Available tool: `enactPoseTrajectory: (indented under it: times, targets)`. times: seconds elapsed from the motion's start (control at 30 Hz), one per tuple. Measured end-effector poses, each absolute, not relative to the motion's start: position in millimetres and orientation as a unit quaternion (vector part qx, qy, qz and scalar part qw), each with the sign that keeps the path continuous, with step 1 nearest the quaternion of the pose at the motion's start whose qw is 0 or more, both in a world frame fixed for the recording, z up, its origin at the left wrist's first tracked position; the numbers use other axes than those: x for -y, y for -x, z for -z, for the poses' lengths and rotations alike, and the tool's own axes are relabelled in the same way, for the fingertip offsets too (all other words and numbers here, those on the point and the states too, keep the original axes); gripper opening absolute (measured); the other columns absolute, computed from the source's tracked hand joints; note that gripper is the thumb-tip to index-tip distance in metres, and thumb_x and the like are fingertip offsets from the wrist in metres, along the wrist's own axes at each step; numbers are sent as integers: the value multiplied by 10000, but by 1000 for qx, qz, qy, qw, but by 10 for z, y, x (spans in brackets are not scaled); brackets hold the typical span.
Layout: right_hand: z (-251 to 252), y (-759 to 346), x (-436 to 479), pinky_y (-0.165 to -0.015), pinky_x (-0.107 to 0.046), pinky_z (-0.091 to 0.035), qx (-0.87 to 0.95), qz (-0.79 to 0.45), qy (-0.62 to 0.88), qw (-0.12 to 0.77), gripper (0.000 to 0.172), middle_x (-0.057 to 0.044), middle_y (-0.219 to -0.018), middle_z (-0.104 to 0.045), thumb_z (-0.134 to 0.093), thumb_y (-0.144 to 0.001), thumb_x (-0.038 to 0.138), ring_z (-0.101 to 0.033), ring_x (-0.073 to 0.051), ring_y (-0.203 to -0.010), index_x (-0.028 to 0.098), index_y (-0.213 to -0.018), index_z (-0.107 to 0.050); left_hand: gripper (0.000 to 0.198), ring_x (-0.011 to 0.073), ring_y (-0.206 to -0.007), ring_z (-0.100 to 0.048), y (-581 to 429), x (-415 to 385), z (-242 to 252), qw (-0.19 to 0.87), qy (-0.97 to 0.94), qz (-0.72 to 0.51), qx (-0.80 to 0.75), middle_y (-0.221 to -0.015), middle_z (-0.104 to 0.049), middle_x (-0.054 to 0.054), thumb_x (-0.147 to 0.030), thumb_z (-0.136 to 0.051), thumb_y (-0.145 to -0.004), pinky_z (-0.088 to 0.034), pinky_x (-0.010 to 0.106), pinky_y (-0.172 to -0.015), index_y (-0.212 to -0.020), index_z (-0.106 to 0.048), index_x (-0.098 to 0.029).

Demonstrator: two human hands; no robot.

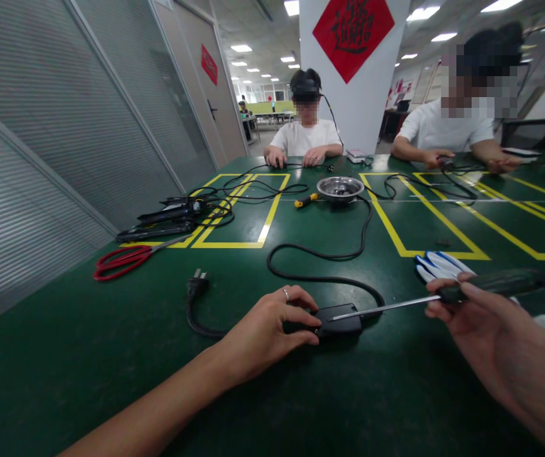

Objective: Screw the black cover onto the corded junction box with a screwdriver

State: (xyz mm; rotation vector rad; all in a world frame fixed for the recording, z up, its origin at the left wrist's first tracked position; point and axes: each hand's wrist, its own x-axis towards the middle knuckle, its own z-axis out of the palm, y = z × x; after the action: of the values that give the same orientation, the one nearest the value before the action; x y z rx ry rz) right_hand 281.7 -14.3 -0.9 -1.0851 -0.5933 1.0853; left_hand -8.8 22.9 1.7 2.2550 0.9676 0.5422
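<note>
My left hand grips the left end of a small black box that lies flat on the green table. Black cable runs out of both ends of this box; one short length leads to a two-pin plug on the left. In my right hand is a screwdriver, held by its dark handle. The screwdriver's shaft points left, and its tip appears over the top of the box; whether it touches cannot be made out.
Red-handled scissors and a pile of black packets and cables lie at left. A metal bowl stands farther back beside a yellow-and-black tool handle. White-and-blue gloves lie at right. Two people sit across the table.
</note>
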Motion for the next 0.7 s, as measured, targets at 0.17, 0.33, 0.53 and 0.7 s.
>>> enactPoseTrajectory:
  times: [0.17,0.33,0.53,0.7]
  targets:
    - [-6,-2890,125,-594,-250,-555,271,-459,488,691,192,-80,-929,-657,-683,-694,272,-615,-159,-738,169,-847,-629,489,206,-1037,-573,73,-200,-7,309,-838,-229,-387,-1131,-600,33,-357,-775,-721,-473,359,-909,-1171,-608,-266]
    - [-166,-2916,124,-574,-296,-517,392,-291,448,749,202,-17,-814,-641,-632,-746,199,-616,-177,-776,277,-933,-642,570,235,-1252,-442,20,-119,57,248,-874,-220,-356,-1381,-453,57,-365,-712,-790,-379,406,-1055,-1302,-476,-279]
    - [-217,-2891,160,-592,-384,-511,439,-199,429,764,284,-1,-755,-610,-642,-730,182,-622,-213,-735,249,-1005,-619,457,225,-1296,-397,-116,-70,113,219,-913,-156,-307,-1461,-375,45,-251,-532,-921,-348,423,-1086,-1356,-398,-280]
    - [-141,-2928,123,-569,-384,-512,437,-260,430,746,286,-27,-775,-637,-686,-702,188,-631,-257,-794,250,-965,-593,400,224,-1203,-449,-189,-84,87,200,-917,-146,-313,-1381,-441,61,-196,-483,-920,-379,406,-1053,-1315,-435,-240]
